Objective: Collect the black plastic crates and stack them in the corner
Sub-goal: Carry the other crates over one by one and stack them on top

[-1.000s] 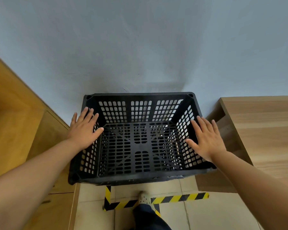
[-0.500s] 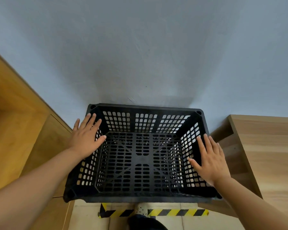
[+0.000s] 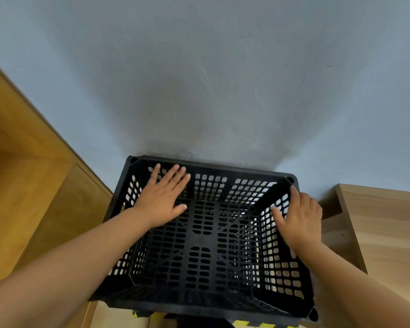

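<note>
A black plastic crate (image 3: 206, 242) with slotted walls and floor sits against the grey wall, between wooden furniture on both sides. I look straight down into it and it holds nothing. My left hand (image 3: 162, 200) is spread flat with straight fingers inside the crate's far left corner, above the floor grid. My right hand (image 3: 298, 216) grips the crate's right wall near the far right corner, thumb inside and fingers curled over the rim. What lies under the crate is hidden.
A grey wall (image 3: 211, 91) rises directly behind the crate. A yellow-brown wooden cabinet (image 3: 33, 197) stands close on the left. A light wooden surface (image 3: 384, 233) stands close on the right. Yellow-and-black floor tape (image 3: 246, 324) shows below the crate's near edge.
The view has tilted and come nearer, so the crate sits lower in the frame. My left hand moved from the left rim into the crate. My right hand slid forward and curled over the right rim.
</note>
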`<control>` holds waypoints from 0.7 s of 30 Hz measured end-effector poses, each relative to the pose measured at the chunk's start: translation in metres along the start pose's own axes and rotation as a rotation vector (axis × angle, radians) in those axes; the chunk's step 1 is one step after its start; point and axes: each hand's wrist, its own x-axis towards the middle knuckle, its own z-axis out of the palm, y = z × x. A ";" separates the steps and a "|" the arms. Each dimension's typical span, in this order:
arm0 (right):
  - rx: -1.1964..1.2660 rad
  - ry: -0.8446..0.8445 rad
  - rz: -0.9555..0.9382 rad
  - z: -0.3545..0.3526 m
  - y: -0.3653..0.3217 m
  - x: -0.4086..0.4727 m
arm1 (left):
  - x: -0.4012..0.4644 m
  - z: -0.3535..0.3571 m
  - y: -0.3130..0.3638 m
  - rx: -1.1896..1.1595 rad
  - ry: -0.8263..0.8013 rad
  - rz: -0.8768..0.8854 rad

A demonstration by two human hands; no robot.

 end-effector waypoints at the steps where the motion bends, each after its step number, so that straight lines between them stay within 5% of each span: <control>1: 0.005 -0.019 -0.023 0.001 -0.004 0.013 | 0.015 -0.006 0.013 -0.030 -0.003 0.003; 6: -0.158 -0.199 -0.199 0.019 -0.009 0.055 | 0.075 -0.020 0.051 -0.076 -0.043 0.017; 21: -0.045 -0.397 -0.171 -0.001 -0.004 0.066 | 0.085 -0.029 0.064 -0.074 -0.280 -0.029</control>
